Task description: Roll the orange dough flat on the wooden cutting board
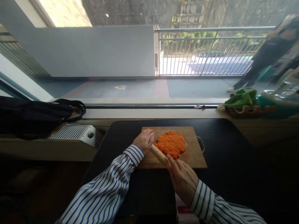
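A wooden cutting board [193, 155] lies on a dark table [229, 155], with a flattened patch of orange dough [171, 143] on it. A wooden rolling pin [160, 155] lies slanted at the dough's near-left edge. My left hand [144, 140] rests curled over the pin's far end. My right hand [182, 179] presses on its near end, fingers together and pointing forward. Both arms wear blue-and-white striped sleeves.
A metal handle [201, 143] sticks out at the board's right edge. A black bag [35, 116] and a white heater [74, 133] sit at left. A green cloth in a wooden bowl [245, 104] stands on the sill at right. Beyond the window, a person walks along a balcony.
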A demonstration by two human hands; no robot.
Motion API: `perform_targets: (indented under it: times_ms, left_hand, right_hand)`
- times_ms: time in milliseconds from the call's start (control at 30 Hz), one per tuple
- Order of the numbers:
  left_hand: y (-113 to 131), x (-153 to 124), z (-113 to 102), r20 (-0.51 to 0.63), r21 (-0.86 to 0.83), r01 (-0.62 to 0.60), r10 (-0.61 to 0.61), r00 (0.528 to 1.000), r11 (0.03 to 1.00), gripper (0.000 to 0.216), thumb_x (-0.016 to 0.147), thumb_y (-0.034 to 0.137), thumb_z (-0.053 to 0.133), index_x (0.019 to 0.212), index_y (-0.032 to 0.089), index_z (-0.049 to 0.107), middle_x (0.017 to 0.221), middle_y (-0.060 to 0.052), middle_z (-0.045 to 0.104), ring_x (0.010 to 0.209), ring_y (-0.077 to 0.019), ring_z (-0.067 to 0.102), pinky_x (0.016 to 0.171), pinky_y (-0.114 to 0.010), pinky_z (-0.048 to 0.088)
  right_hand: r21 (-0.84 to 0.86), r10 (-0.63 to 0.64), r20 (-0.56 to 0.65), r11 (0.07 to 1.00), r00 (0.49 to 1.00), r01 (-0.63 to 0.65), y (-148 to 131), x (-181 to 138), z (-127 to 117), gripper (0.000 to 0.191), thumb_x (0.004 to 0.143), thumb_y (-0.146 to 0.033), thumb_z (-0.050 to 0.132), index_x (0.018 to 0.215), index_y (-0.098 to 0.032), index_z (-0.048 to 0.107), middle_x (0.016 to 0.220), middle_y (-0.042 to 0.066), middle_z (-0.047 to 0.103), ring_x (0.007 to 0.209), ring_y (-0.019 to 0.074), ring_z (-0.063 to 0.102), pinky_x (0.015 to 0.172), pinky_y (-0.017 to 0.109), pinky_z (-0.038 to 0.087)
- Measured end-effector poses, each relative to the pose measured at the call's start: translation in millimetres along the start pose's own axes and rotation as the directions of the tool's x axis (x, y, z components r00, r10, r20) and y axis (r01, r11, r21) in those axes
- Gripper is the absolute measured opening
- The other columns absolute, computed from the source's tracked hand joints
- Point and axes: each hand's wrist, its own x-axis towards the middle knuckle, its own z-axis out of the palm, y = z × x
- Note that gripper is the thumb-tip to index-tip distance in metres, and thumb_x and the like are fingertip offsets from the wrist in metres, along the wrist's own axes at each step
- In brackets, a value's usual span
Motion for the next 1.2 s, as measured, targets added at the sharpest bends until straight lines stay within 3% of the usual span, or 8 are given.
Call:
perform_targets:
  times_ms: [100,267,667,933,1067,1200]
  left_hand:
    - [-4.9,-7.3,-2.2,-0.041,0.031,0.036,-0.035,0.999,0.999,0.044,0.088,0.027,0.026,0.11,0.007,0.057,0.118,-0.016,0.057,0.116,-0.0249,0.046,0.099,-0.044,0.038]
    - [-6.9,-16.6,-0.2,-0.106,0.033,0.043,-0.04,0.994,0.999,0.041,0.088,0.029,0.03,0.114,0.007,0.053,0.119,-0.016,0.055,0.118,-0.026,0.044,0.099,-0.047,0.038]
    - [-2.8,-14.9,9.1,-0.071,0.042,0.007,-0.004,0.997,0.999,0.045,0.09,0.03,0.025,0.119,0.006,0.049,0.126,-0.018,0.049,0.121,-0.0257,0.041,0.099,-0.045,0.038]
    - [3.5,-10.8,21.5,-0.09,0.023,0.06,-0.058,0.994,0.998,0.049,0.091,0.032,0.021,0.122,0.002,0.045,0.131,-0.021,0.043,0.125,-0.0274,0.036,0.1,-0.045,0.037]
    - [7.6,-13.7,8.2,-0.072,0.034,0.071,-0.069,0.995,0.997,0.045,0.09,0.032,0.025,0.112,0.004,0.054,0.119,-0.019,0.053,0.113,-0.0252,0.048,0.097,-0.041,0.041]
    - [13.3,-27.5,-12.9,-0.13,0.064,0.116,-0.107,0.986,0.991,0.036,0.089,0.03,0.032,0.096,0.012,0.063,0.105,-0.012,0.061,0.098,-0.0219,0.055,0.09,-0.038,0.046]
  right_hand:
    - [-0.042,0.002,0.022,0.999,1.0,-0.001,-18.8,-3.7,5.2,0.046,0.087,-0.023,0.039,0.131,-0.01,0.035,0.078,0.006,0.055,0.067,0.0166,0.051,0.058,0.03,0.035]
    - [-0.184,-0.011,0.052,0.983,0.999,0.02,-24.7,-7.2,14.6,0.048,0.08,-0.018,0.047,0.127,-0.012,0.041,0.073,0.005,0.054,0.062,0.0168,0.051,0.052,0.03,0.032]
    - [-0.275,0.038,0.048,0.961,0.998,-0.023,-34.1,-1.7,16.5,0.047,0.075,-0.012,0.05,0.122,-0.009,0.047,0.066,0.004,0.055,0.056,0.0157,0.052,0.047,0.028,0.033]
    - [-0.252,0.051,0.097,0.968,0.994,-0.025,-21.9,-3.6,15.0,0.047,0.079,-0.014,0.049,0.125,-0.011,0.045,0.067,0.004,0.057,0.057,0.0153,0.054,0.049,0.028,0.033]
    - [-0.129,-0.01,0.134,0.991,0.991,0.027,-5.1,0.0,5.8,0.041,0.086,-0.023,0.044,0.126,-0.013,0.045,0.074,0.005,0.059,0.062,0.0143,0.056,0.057,0.028,0.036]
    - [-0.065,-0.162,0.194,0.982,0.968,0.178,34.3,15.5,-15.3,0.04,0.088,-0.026,0.043,0.126,-0.013,0.044,0.083,0.007,0.06,0.073,0.0168,0.056,0.065,0.03,0.037]
